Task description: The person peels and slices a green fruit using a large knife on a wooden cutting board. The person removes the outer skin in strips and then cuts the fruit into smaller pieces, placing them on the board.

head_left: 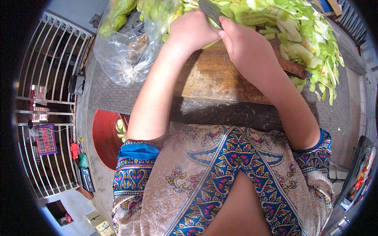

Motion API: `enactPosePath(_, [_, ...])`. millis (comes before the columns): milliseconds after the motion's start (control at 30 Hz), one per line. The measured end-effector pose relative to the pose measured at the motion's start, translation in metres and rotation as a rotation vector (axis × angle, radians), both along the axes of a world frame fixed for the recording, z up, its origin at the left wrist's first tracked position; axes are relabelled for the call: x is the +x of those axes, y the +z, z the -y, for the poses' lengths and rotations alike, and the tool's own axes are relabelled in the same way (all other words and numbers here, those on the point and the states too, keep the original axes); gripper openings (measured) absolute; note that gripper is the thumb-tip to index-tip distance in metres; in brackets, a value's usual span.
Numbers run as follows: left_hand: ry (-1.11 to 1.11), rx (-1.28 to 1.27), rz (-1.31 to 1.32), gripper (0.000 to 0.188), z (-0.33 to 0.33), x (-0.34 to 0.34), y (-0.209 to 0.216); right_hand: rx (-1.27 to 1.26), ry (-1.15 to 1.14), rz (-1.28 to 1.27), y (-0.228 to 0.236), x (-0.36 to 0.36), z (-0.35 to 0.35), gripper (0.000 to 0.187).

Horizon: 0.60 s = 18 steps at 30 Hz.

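At the top of the head view both my hands meet over a worn wooden board [216, 80]. My left hand [187, 31] is closed on what looks like a green mango [212, 44]; only a sliver shows beneath my hands. In my right hand [246, 45] is a grey ridged tool [211, 11], like a blade or peeler, tilted up to the left, with the thumb close to my left hand. Pale green peelings [291, 33] are heaped beside my right hand. A clear plastic bag [132, 59] with whole green mangoes [118, 17] lies beside my left hand.
A brown strip like a wooden handle [293, 69] lies at the board's right side, partly under my right forearm. A red bucket [105, 137] with pale pieces stands left of my lap. Beyond it is a white barred grille [45, 106]. Grey woven matting [114, 94] lies around the board.
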<state>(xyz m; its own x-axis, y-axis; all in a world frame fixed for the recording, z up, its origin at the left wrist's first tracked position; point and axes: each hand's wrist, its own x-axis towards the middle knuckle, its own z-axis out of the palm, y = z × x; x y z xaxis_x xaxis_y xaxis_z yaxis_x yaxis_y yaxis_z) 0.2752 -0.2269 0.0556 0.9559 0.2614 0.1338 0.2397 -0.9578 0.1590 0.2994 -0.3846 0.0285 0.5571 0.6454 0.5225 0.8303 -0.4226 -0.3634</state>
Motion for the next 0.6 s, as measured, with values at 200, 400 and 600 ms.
enactPosePath(200, [-0.042,-0.091,0.133,0.063,-0.007,0.000,-0.010,-0.031,-0.032,0.027,-0.004,-0.009,0.016,0.019])
enactPosePath(400, [0.025,-0.006,0.136,0.072,0.001,0.004,-0.011,-0.075,-0.041,0.006,-0.015,0.035,-0.008,0.021])
enactPosePath(600, [-0.024,-0.093,0.097,0.076,-0.007,0.005,-0.006,-0.153,-0.064,-0.096,-0.035,0.098,-0.009,0.036])
